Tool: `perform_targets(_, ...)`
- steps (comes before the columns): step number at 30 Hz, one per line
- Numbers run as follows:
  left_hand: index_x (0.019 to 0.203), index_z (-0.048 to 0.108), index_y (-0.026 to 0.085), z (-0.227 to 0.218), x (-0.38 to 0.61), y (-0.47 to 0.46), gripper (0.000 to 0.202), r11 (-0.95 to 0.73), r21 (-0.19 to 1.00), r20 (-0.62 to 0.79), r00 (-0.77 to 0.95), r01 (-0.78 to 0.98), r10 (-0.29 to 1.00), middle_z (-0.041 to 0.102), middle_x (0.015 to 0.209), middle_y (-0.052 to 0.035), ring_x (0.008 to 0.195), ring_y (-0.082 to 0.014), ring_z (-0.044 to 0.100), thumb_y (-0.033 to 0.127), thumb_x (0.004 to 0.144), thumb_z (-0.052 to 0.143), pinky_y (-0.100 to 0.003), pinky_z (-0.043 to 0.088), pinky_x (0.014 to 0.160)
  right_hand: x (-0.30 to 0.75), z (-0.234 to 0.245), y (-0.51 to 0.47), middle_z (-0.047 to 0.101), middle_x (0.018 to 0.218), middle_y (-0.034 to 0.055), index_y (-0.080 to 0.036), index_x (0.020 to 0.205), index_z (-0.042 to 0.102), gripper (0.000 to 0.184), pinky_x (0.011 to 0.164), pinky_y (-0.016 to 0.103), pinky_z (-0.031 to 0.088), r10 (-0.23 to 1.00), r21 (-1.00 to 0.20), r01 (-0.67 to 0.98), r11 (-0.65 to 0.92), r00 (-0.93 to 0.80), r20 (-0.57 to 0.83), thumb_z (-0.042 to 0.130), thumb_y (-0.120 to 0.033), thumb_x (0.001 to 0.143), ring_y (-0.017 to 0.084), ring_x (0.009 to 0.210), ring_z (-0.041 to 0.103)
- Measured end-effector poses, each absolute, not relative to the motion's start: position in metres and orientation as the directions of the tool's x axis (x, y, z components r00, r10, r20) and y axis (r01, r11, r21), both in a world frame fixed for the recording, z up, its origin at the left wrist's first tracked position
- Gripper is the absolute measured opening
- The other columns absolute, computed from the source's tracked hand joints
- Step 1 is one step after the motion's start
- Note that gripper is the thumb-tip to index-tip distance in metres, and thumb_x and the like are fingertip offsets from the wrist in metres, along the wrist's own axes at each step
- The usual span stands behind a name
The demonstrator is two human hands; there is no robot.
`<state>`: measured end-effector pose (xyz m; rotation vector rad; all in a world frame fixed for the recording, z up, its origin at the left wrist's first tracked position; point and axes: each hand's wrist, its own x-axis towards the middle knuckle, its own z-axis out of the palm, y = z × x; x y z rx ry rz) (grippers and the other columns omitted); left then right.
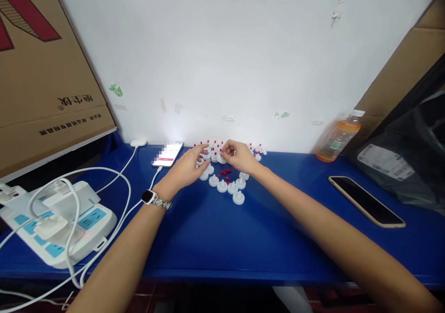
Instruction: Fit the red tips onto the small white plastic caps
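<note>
My left hand reaches over the left side of a group of round white nozzle caps. Its thumb and fingers are apart, with caps just beyond them. My right hand has its thumb and forefinger pinched together at a white nozzle cap; whatever sits between the fingertips is too small to make out. Several small red tips lie loose on the table between the hands. Nearer to me stand several white caps without red on top, such as the front cap. Along the wall, many caps carry red tips.
On the blue table, a lit phone lies left with a cable plugged in. A power strip and looped white cables fill the far left. To the right are an orange drink bottle, a dark phone and a black bag.
</note>
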<state>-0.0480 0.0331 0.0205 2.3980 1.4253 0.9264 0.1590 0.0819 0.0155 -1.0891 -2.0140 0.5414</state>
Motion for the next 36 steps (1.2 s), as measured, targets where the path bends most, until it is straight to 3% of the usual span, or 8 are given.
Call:
perform_targets(5,0.117,0.064,0.017,0.025,-0.054,0.032,0.035,-0.478,0.467,0.378,0.321,0.744,0.868,0.07,0.11,-0.0094,0.09,-0.022,0.065,0.039,0.095,0.048,-0.036,0.051,0.08,0.147,0.009,0.098,0.07,0.075,-0.0004,-0.02,0.081,0.065,0.004,0.074,0.028,0.041,0.829,-0.423,0.713,0.559,-0.474,0.296,0.062,-0.021,0.079,0.015,0.072,0.062)
perform_targets(12,0.115,0.063,0.019,0.016,-0.056,0.036,0.032,-0.495,0.457,0.403,0.324,0.739,0.856,0.07,0.105,-0.008,0.088,-0.0213,0.065,0.04,0.096,0.047,-0.035,0.05,0.078,0.132,0.017,0.114,0.073,0.088,0.0057,-0.02,0.101,0.067,0.027,0.087,0.036,0.038,0.875,-0.296,0.84,0.456,-0.36,0.324,0.059,-0.04,0.085,0.023,0.086,0.065)
perform_targets(17,0.118,0.061,0.019,0.01,-0.056,0.039,0.032,-0.498,0.434,0.418,0.322,0.751,0.849,0.069,0.106,-0.0071,0.09,-0.0219,0.064,0.04,0.096,0.048,-0.036,0.051,0.08,0.122,0.022,0.126,0.074,0.09,0.0109,-0.016,0.087,0.069,0.018,0.096,0.044,0.029,0.903,-0.166,0.899,0.404,-0.363,0.232,0.061,-0.032,0.083,0.027,0.094,0.064)
perform_targets(20,0.12,0.06,0.019,0.009,-0.055,0.039,0.034,-0.501,0.376,0.463,0.31,0.779,0.83,0.066,0.111,-0.0088,0.099,-0.0253,0.062,0.041,0.096,0.049,-0.039,0.051,0.084,0.123,0.028,0.12,0.073,0.086,0.0079,-0.017,0.082,0.069,0.017,0.095,0.043,0.028,0.893,-0.208,0.883,0.421,-0.365,0.262,0.06,-0.031,0.085,0.024,0.09,0.064)
perform_targets(26,0.135,0.048,0.019,0.013,-0.041,0.031,0.045,-0.572,0.329,0.582,0.316,0.752,0.75,0.06,0.122,-0.0111,0.115,-0.0271,0.055,0.043,0.097,0.05,-0.044,0.045,0.099,0.14,0.039,0.081,0.066,0.075,0.0007,-0.018,0.081,0.063,0.025,0.079,0.032,0.038,0.862,-0.625,0.599,0.501,-0.278,0.424,0.059,-0.043,0.087,0.015,0.071,0.058)
perform_targets(29,0.128,0.052,0.021,0.014,-0.032,0.028,0.037,-0.604,0.371,0.561,0.349,0.705,0.751,0.061,0.119,-0.0096,0.112,-0.0258,0.057,0.042,0.098,0.048,-0.042,0.046,0.097,0.149,0.036,0.061,0.063,0.072,0.0002,-0.018,0.081,0.058,0.028,0.065,0.027,0.039,0.85,-0.739,0.422,0.525,-0.31,0.427,0.057,-0.046,0.087,0.014,0.065,0.055)
perform_targets(32,0.119,0.056,0.02,0.013,-0.025,0.027,0.028,-0.633,0.411,0.549,0.376,0.656,0.747,0.062,0.112,-0.0081,0.104,-0.0237,0.059,0.038,0.098,0.051,-0.04,0.048,0.092,0.157,0.03,0.046,0.06,0.069,-0.0012,-0.02,0.082,0.054,0.028,0.061,0.026,0.037,0.84,-0.72,0.434,0.542,-0.306,0.448,0.053,-0.046,0.091,0.013,0.063,0.052)
perform_targets(36,0.117,0.056,0.019,0.012,-0.018,0.026,0.026,-0.703,0.36,0.575,0.448,0.613,0.685,0.062,0.112,-0.0082,0.105,-0.0235,0.057,0.036,0.097,0.054,-0.04,0.047,0.094,0.165,0.024,0.034,0.047,0.062,-0.0042,-0.021,0.073,0.043,0.031,0.058,0.026,0.029,0.783,-0.572,0.538,0.619,-0.364,0.505,0.041,-0.039,0.098,0.012,0.058,0.043)
